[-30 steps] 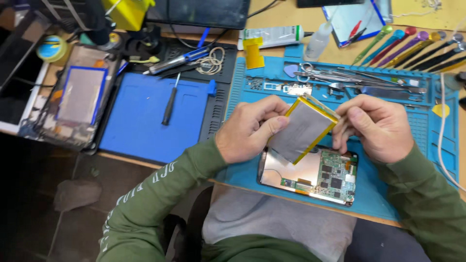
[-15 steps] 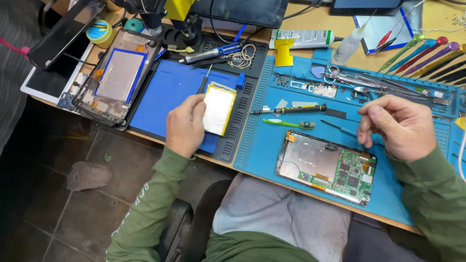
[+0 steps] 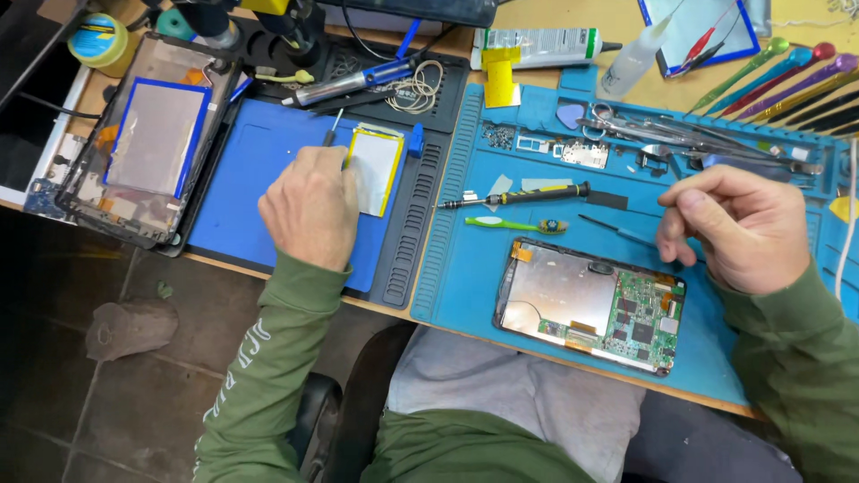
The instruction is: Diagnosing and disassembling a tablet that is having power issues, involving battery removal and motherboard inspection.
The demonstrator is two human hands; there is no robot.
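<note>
I am resting my left hand [image 3: 309,207], fingers curled, on the battery's [image 3: 374,170] left edge; my right hand [image 3: 738,228] is hovering, fingertips pinched together.

Wooden workbench [image 3: 537,18] above dark tiled floor [image 3: 107,411] — evenly lit.

matt blue rubbery mat [image 3: 268,179]; foil-wrapped battery [image 3: 374,170]

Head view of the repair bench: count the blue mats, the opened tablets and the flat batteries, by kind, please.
Blue silicone repair mats: 2
Opened tablets with backs off: 2
Flat silver battery with yellow edge: 1
Total: 5
</note>
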